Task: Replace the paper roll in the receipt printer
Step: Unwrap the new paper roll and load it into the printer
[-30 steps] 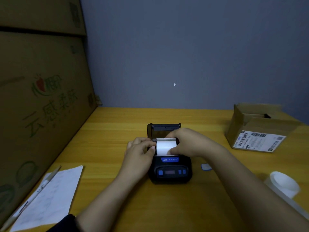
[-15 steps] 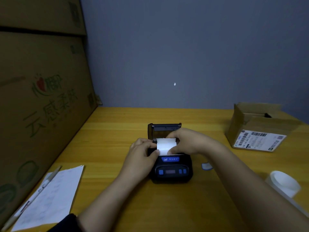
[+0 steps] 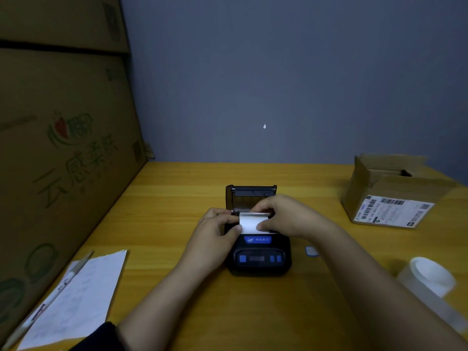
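A small black receipt printer (image 3: 259, 259) with blue buttons sits mid-table, its lid (image 3: 251, 195) standing open at the back. A white paper roll (image 3: 250, 222) lies in the open bay, its upper face showing. My left hand (image 3: 215, 231) grips the roll's left end, thumb on the paper's lower left corner. My right hand (image 3: 283, 216) covers the roll's right end, thumb pressed on the paper's lower right edge. The roll's ends and the bay are hidden under my fingers.
A second white roll in clear wrap (image 3: 430, 277) lies at the right front. An open cardboard box (image 3: 390, 196) with a shipping label stands at back right. A small blue-white sticker (image 3: 311, 250) lies beside the printer. Paper sheet (image 3: 81, 297) and pen (image 3: 53, 297) at left; big cartons (image 3: 63, 153) wall the left.
Both hands stay on the roll in the bay; my right thumb has slid down onto the paper's lower right edge. The printer has not moved.
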